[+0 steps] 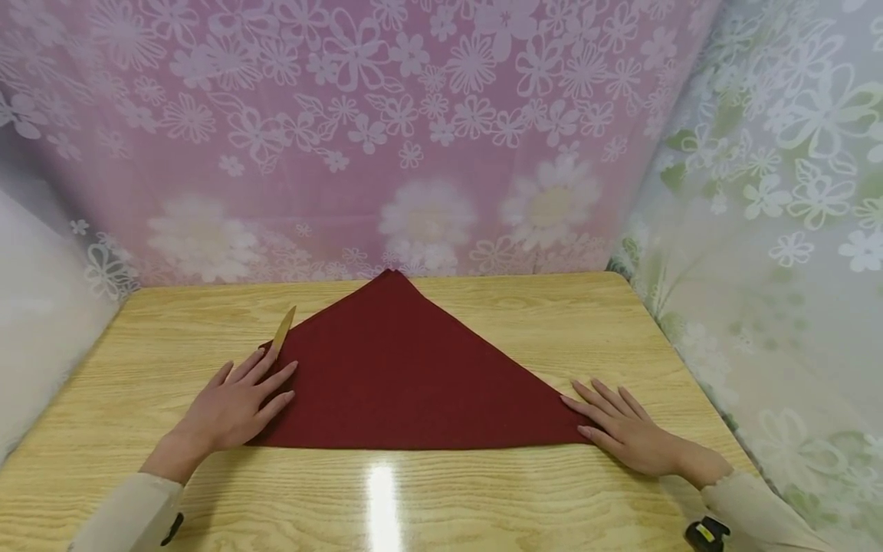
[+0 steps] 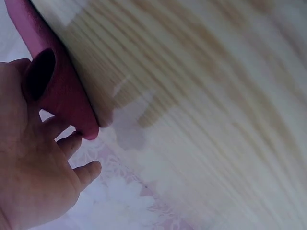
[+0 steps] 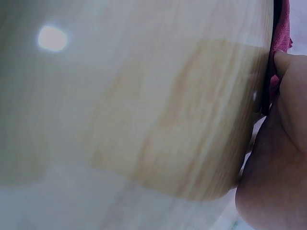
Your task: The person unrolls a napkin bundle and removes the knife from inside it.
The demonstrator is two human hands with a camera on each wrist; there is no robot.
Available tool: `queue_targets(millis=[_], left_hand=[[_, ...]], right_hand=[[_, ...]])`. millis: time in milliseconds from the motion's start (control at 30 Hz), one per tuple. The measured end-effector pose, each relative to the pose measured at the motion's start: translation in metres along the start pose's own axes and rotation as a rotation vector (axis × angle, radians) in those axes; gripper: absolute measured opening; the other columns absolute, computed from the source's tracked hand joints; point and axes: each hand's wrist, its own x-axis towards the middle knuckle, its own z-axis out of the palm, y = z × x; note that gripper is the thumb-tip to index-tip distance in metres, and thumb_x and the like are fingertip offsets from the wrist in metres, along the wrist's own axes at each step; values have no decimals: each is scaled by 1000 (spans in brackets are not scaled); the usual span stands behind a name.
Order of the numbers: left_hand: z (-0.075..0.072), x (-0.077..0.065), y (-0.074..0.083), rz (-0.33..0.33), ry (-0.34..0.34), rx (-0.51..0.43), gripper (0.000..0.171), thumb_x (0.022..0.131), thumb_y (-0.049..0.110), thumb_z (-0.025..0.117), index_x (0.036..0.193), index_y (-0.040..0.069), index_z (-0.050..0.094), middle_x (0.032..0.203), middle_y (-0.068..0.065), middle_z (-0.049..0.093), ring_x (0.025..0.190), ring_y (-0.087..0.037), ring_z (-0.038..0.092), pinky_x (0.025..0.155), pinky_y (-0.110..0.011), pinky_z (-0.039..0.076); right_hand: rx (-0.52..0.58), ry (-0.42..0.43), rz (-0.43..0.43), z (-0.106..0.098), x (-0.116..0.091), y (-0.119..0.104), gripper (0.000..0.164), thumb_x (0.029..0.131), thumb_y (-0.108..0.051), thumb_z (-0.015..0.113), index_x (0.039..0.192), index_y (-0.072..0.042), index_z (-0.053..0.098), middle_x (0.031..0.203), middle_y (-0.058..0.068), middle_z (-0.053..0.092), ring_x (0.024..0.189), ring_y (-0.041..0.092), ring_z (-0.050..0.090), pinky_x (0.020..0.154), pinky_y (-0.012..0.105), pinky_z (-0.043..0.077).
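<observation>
- A dark red cloth lies on the worktop, folded into a broad, roughly triangular shape with its peak pointing away from the person and its long, nearly straight edge towards them.
- The peak reaches the far edge of the worktop; the right side slopes down to a narrow corner, while the left end is blunter and partly covered.
- At the left end, the left wrist view shows the fabric bulging up into a fold with a dark hollow.
- The left hand lies over that end, fingers spread and fairly straight, touching the cloth without gripping it.
- A tan, pointed sliver shows just beyond one of its fingertips, against the cloth's edge; what it is cannot be told.
- The right hand is at the opposite corner, fingers extended, the thumb and nearest finger touching the cloth and nothing grasped.
- The worktop has a pale yellow wood grain and a bright reflection near its front.
- Light-coloured sleeves cover both forearms, with a black device by the right wrist.
- Behind stands a pink floral hanging; on the right is a whitish one with green leaves and white flowers.
</observation>
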Motion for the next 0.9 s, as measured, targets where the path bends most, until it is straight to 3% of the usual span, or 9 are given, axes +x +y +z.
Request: queue_targets(millis=[333, 900], left_hand=[[5, -2, -3, -2, -17, 6, 55, 99, 44, 46, 145, 14, 44, 152, -19, 28, 139, -36, 23, 105, -64, 19], [4, -4, -17, 14, -32, -11, 49, 98, 28, 50, 143, 9, 46, 150, -19, 32, 138, -35, 27, 103, -64, 23]], right_hand=[[-2, -3, 1, -2, 1, -2, 50, 103, -26, 45, 151, -18, 33, 156, 14, 19, 141, 41, 8, 109, 59, -1], [-3, -6, 17, -1, 1, -4, 50, 103, -26, 46, 150, -18, 35, 156, 14, 20, 141, 42, 9, 107, 62, 2]])
